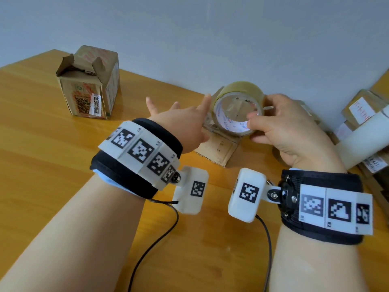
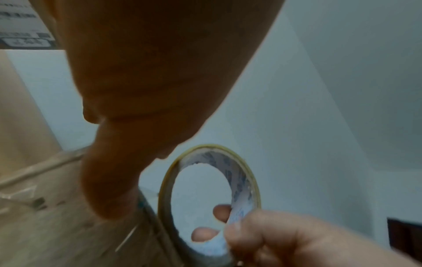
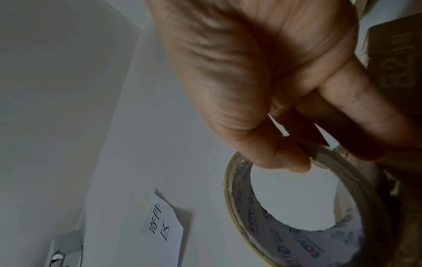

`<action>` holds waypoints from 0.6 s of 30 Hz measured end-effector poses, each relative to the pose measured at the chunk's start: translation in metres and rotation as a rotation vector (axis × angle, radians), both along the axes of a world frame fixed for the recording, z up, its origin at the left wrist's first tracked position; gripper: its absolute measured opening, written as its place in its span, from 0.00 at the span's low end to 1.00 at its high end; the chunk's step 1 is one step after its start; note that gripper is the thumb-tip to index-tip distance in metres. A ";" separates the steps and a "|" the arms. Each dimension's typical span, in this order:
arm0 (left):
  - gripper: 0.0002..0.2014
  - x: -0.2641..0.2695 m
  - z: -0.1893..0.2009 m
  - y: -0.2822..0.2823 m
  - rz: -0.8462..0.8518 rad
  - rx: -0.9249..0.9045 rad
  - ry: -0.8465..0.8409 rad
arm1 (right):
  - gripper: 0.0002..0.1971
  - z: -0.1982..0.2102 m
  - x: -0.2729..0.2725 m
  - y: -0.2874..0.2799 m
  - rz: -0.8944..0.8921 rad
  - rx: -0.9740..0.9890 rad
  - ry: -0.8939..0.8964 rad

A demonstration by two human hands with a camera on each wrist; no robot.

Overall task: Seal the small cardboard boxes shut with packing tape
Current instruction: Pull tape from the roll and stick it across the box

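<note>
Your right hand (image 1: 288, 127) is gripping the packing tape roll (image 1: 239, 108): thumb inside the printed core, fingers curled round the outer rim. The left wrist view confirms it, with two fingertips (image 2: 205, 234) showing through the core hole. The roll is standing on edge, its open face turned toward you and its axis running roughly from you toward the wall.

Your left hand (image 1: 181, 123) is holding nothing, fingers spread and mostly straight. It's sitting just left of the roll, over the small cardboard box (image 1: 219, 148) lying on the wooden table (image 1: 42, 165). I can't tell whether the palm is pressing the box or only hovering over it.

The roll is sitting directly above that box, touching or nearly so. The exact contact is hidden by the hands.

What matters for the next move is that the roll is right of your left fingers, so the left hand is the nearer one to pin a tape end on the box top while the right pulls away. I can't see a free tape end.

A second box (image 1: 90, 85) is standing well apart at far left, flaps open and unsealed.
</note>
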State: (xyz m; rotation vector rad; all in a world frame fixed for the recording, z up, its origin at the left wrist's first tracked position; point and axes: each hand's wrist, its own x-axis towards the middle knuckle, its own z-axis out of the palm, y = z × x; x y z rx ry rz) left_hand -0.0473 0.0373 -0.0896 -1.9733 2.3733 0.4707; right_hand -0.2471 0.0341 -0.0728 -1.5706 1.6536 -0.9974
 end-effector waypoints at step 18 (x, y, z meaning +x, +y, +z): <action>0.22 -0.005 0.014 0.008 -0.127 -0.080 -0.121 | 0.25 -0.010 0.004 -0.006 -0.031 0.033 -0.118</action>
